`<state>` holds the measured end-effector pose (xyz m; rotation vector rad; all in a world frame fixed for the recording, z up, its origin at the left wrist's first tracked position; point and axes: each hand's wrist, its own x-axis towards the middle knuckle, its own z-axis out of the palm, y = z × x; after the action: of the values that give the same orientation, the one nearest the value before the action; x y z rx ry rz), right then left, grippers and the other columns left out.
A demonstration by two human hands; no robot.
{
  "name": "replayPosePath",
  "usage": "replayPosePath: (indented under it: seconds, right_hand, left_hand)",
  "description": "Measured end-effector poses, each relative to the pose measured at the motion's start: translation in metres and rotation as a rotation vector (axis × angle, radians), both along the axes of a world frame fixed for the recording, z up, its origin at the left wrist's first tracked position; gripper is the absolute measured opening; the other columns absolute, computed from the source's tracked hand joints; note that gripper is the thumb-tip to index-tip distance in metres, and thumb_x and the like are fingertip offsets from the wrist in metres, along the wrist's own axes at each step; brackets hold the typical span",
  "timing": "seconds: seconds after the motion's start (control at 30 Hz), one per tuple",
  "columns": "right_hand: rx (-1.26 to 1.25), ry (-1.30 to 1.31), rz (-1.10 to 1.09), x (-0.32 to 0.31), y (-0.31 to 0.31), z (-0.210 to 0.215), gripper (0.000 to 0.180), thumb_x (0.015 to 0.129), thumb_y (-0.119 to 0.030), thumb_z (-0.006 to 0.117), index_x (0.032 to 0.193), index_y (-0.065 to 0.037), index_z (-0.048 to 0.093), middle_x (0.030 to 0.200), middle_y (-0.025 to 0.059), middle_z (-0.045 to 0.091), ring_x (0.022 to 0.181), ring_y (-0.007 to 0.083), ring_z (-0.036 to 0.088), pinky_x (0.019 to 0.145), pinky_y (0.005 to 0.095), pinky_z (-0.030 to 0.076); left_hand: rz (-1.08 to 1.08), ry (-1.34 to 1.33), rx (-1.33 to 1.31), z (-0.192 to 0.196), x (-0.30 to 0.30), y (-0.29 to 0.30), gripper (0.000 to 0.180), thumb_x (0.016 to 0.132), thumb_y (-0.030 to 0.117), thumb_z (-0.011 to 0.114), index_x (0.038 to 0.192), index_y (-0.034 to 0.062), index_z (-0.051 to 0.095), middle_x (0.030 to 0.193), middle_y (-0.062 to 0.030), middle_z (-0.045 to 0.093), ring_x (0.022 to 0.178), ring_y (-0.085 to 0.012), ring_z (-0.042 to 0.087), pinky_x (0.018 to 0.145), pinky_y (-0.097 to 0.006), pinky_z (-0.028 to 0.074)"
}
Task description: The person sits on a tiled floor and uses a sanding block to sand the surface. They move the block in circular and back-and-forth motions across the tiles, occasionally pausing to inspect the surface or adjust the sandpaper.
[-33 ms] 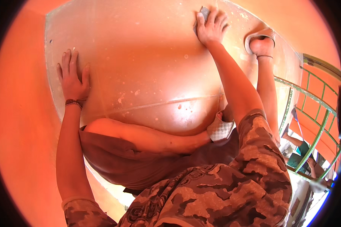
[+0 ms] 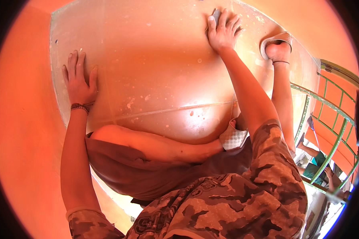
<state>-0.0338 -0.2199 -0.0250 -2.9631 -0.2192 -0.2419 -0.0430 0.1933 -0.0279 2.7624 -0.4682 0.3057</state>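
Note:
My left hand lies flat on the tan, paint-spattered surface, fingers spread, near its left edge. A dark braided bracelet circles that wrist. Farther off, at the upper right, my right hand presses down on a small flat grey block. The block shows between the thumb and first finger; the rest is hidden under the palm, so its exact kind cannot be made out. The fingers of this hand are spread over it and touch the surface.
Orange walls border the surface. A seam crosses it near my folded leg; my other foot, in a slipper, rests at the right. Beyond stand a green metal frame and another person in green clothing.
The view has shifted slightly to the right. My right hand has slid a little to the left over the surface with the grey block; the left hand stays in place.

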Motion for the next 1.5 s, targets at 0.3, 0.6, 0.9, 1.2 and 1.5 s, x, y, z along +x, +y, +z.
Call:
replayPosePath:
  seconds: [0.3, 0.6, 0.9, 1.2, 1.5]
  right_hand:
    - [0.137, -0.110, -0.111, 0.026, 0.030, -0.015, 0.073, 0.098, -0.062, 0.034, 0.157, -0.021, 0.025, 0.161, 0.0232, 0.017, 0.150, 0.0409, 0.012, 0.120, 0.0570, 0.006]
    - [0.085, -0.084, -0.117, 0.016, 0.069, -0.013, 0.070, 0.099, -0.059, 0.037, 0.155, -0.017, 0.031, 0.159, 0.0259, 0.021, 0.148, 0.0442, 0.016, 0.119, 0.0575, 0.009]
    - [0.131, -0.045, -0.081, -0.007, 0.083, -0.017, 0.070, 0.100, -0.059, 0.032, 0.153, -0.014, 0.033, 0.160, 0.0271, 0.017, 0.149, 0.0432, 0.012, 0.119, 0.0609, 0.001]
    - [0.174, -0.107, -0.135, 0.013, 0.095, -0.016, 0.071, 0.098, -0.061, 0.032, 0.154, -0.016, 0.032, 0.159, 0.0272, 0.020, 0.149, 0.0442, 0.012, 0.118, 0.0615, 0.005]
    - [0.385, 0.068, -0.278, 0.023, 0.082, 0.000, 0.074, 0.099, -0.059, 0.034, 0.154, -0.010, 0.030, 0.162, 0.0231, 0.014, 0.152, 0.0381, 0.003, 0.121, 0.0512, -0.004]
  left_hand:
    - [-0.001, -0.035, -0.007, -0.003, 0.001, -0.007, 0.053, 0.096, 0.032, 0.057, 0.143, 0.0108, 0.047, 0.154, -0.0136, 0.039, 0.144, -0.0327, 0.033, 0.118, -0.055, 0.019]
    - [0.000, -0.031, -0.013, -0.007, -0.002, -0.002, 0.054, 0.095, 0.035, 0.057, 0.143, 0.0115, 0.046, 0.154, -0.0128, 0.039, 0.145, -0.0321, 0.032, 0.118, -0.056, 0.019]
    - [0.003, -0.049, -0.024, -0.011, 0.000, -0.001, 0.056, 0.095, 0.036, 0.057, 0.143, 0.0108, 0.046, 0.153, -0.0133, 0.040, 0.144, -0.0324, 0.033, 0.117, -0.057, 0.019]
    - [0.024, -0.045, 0.002, -0.010, -0.004, -0.001, 0.056, 0.094, 0.035, 0.058, 0.143, 0.0107, 0.046, 0.152, -0.0143, 0.041, 0.144, -0.0334, 0.033, 0.116, -0.058, 0.020]
    - [-0.010, -0.035, -0.044, -0.006, 0.003, -0.001, 0.056, 0.095, 0.036, 0.056, 0.143, 0.0098, 0.046, 0.153, -0.0148, 0.039, 0.145, -0.0337, 0.031, 0.117, -0.057, 0.017]
